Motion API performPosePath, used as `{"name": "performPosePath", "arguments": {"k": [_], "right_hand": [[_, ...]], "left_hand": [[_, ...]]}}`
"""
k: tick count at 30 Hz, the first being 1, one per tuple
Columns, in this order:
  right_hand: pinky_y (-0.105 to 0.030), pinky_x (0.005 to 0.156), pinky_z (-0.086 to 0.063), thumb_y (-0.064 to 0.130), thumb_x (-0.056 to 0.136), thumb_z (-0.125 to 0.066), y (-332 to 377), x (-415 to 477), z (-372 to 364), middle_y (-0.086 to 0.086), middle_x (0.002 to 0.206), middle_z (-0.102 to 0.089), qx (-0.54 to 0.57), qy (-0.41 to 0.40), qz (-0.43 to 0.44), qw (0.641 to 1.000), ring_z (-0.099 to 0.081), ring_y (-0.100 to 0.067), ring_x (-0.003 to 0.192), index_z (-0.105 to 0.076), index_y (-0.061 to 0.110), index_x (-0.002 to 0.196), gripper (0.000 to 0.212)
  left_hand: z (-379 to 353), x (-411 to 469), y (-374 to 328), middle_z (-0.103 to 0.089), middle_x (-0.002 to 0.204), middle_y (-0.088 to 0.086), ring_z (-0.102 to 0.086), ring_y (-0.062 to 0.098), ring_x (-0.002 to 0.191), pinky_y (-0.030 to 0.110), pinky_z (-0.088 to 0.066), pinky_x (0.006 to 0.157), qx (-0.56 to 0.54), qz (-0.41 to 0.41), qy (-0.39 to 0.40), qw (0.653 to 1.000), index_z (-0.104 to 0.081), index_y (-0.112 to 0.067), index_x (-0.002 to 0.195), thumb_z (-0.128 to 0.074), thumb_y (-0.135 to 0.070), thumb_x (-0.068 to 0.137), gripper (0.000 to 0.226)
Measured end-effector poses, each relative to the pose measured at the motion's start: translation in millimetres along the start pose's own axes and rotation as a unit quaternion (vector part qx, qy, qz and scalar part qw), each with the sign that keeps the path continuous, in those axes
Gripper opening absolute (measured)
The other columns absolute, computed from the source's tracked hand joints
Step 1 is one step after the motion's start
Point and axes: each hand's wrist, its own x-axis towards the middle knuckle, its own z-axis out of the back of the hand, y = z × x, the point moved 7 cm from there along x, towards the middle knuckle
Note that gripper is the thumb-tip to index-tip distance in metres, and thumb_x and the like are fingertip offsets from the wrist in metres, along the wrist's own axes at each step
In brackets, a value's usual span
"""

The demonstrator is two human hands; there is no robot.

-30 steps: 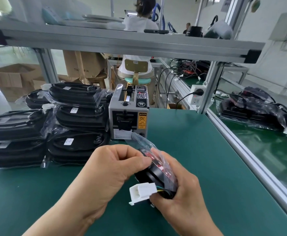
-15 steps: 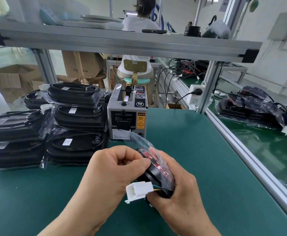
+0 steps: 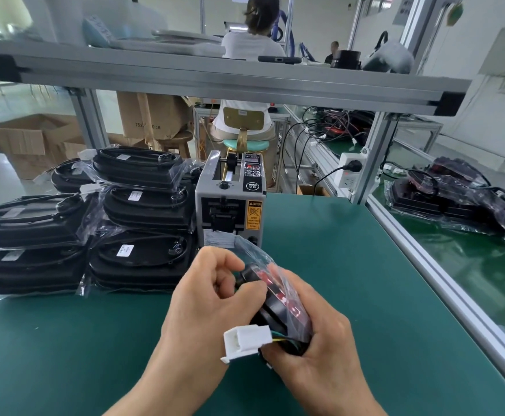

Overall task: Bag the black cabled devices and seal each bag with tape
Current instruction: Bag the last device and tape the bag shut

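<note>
A black device point(image 3: 278, 310) with red markings sits inside a clear plastic bag point(image 3: 254, 250), held above the green table point(image 3: 350, 280). My right hand point(image 3: 320, 349) grips the bagged device from below and the right. My left hand point(image 3: 212, 301) pinches the bag's loose top against the device with curled fingers. The device's white connector point(image 3: 245, 340) on coloured wires sticks out to the left between my hands. A grey tape dispenser point(image 3: 230, 205) stands just behind, with a tape strip at its mouth.
Stacks of bagged black devices point(image 3: 143, 214) fill the table's left side, more point(image 3: 26, 241) at the far left. An aluminium frame rail point(image 3: 425, 256) bounds the table on the right, with other bagged parts point(image 3: 455, 199) beyond. A person sits at the bench behind.
My hands hold the same grip; the left fingers have shifted slightly along the bag's top. The view has dipped a little.
</note>
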Motion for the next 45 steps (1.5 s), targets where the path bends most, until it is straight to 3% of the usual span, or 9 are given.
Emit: {"name": "performPosePath", "arguments": {"k": [6, 9, 14, 19, 26, 30, 36, 41, 45], "right_hand": [[-0.030, 0.092, -0.057, 0.010, 0.068, -0.084, -3.1, -3.4, -2.1, 0.009, 0.131, -0.066, -0.021, -0.014, 0.030, 0.999, -0.065, -0.008, 0.117, -0.057, 0.013, 0.138, 0.076], [-0.029, 0.093, -0.056, 0.008, 0.067, -0.086, -2.5, -4.9, -3.4, 0.010, 0.132, -0.066, -0.025, -0.017, 0.037, 0.999, -0.065, -0.008, 0.118, -0.057, 0.014, 0.138, 0.078], [-0.025, 0.093, -0.055, 0.009, 0.068, -0.084, 0.6, -5.2, -4.8, 0.009, 0.134, -0.064, -0.024, -0.038, 0.076, 0.996, -0.065, -0.008, 0.118, -0.055, 0.015, 0.139, 0.077], [-0.045, 0.097, -0.055, 0.005, 0.067, -0.088, 0.0, 12.1, -13.7, -0.003, 0.141, -0.059, -0.075, -0.084, 0.116, 0.987, -0.060, -0.018, 0.128, -0.045, 0.021, 0.144, 0.089], [-0.026, 0.120, -0.025, 0.059, 0.069, -0.084, -11.0, 5.9, -16.8, 0.009, 0.167, -0.015, -0.029, 0.128, 0.051, 0.990, -0.017, -0.014, 0.153, -0.020, 0.017, 0.158, 0.117], [-0.016, 0.114, -0.029, 0.071, 0.059, -0.079, -16.2, -17.3, -3.8, 0.031, 0.158, -0.024, 0.026, 0.060, -0.070, 0.995, -0.024, 0.004, 0.147, -0.033, 0.034, 0.149, 0.108], [-0.009, 0.105, -0.039, 0.028, 0.079, -0.081, -24.8, -28.3, -6.8, 0.028, 0.147, -0.045, 0.039, -0.107, -0.205, 0.972, -0.043, 0.010, 0.133, -0.028, 0.042, 0.152, 0.091], [0.006, 0.089, -0.031, 0.046, 0.097, -0.037, -25.3, -29.4, -1.1, 0.026, 0.136, -0.053, 0.069, -0.171, -0.212, 0.960, -0.043, 0.028, 0.117, -0.044, 0.032, 0.146, 0.052], [-0.015, 0.105, -0.039, 0.040, 0.099, -0.050, -31.4, -33.8, -3.1, 0.029, 0.128, -0.063, 0.200, -0.204, -0.212, 0.934, -0.052, 0.015, 0.122, -0.058, 0.035, 0.133, 0.035]], "left_hand": [[-1.4, 2.8, -0.5, -0.057, 0.069, 0.017, -0.045, 0.010, 0.056, 0.024, -0.041, 0.052, -0.013, 0.004, -0.015, 1.000, -0.065, -0.027, 0.077, -0.071, -0.030, 0.075, 0.007], [-0.2, 1.8, 6.1, -0.047, 0.058, 0.001, -0.041, 0.008, 0.053, 0.016, -0.038, 0.047, -0.042, 0.004, -0.030, 0.999, -0.063, -0.024, 0.078, -0.074, -0.028, 0.074, 0.013], [-1.0, 1.4, 30.4, -0.069, 0.080, 0.002, -0.062, 0.015, 0.067, 0.032, -0.050, 0.059, -0.101, 0.118, 0.018, 0.988, -0.063, -0.016, 0.096, -0.090, -0.055, 0.055, 0.062], [-15.3, 8.9, 29.8, -0.076, 0.094, 0.018, -0.074, 0.034, 0.084, 0.046, -0.060, 0.076, -0.209, 0.139, 0.141, 0.958, -0.075, -0.007, 0.090, -0.078, -0.052, 0.057, 0.056], [-5.5, 29.6, 25.1, -0.077, 0.102, -0.003, -0.073, 0.016, 0.099, 0.021, -0.056, 0.082, -0.105, -0.031, 0.131, 0.985, -0.075, -0.038, 0.100, -0.077, -0.010, 0.084, 0.033], [-19.0, 11.1, 46.0, -0.075, 0.105, -0.014, -0.072, 0.008, 0.095, 0.027, -0.055, 0.085, -0.043, -0.032, 0.139, 0.989, -0.069, -0.048, 0.107, -0.082, -0.023, 0.072, 0.045], [-42.2, -13.6, 54.0, -0.066, 0.102, -0.024, -0.068, 0.002, 0.088, 0.010, -0.050, 0.074, 0.098, -0.126, 0.056, 0.986, -0.062, -0.050, 0.103, -0.080, 0.000, 0.074, 0.060], [-46.3, -18.7, 53.3, -0.060, 0.105, -0.026, -0.066, 0.001, 0.092, 0.010, -0.050, 0.075, 0.115, -0.148, 0.048, 0.981, -0.063, -0.045, 0.106, -0.083, -0.029, 0.067, 0.047], [-43.2, -18.7, 59.6, -0.062, 0.106, -0.023, -0.065, 0.003, 0.096, 0.015, -0.052, 0.076, 0.107, -0.131, 0.054, 0.984, -0.065, -0.045, 0.109, -0.087, -0.023, 0.069, 0.051]]}}
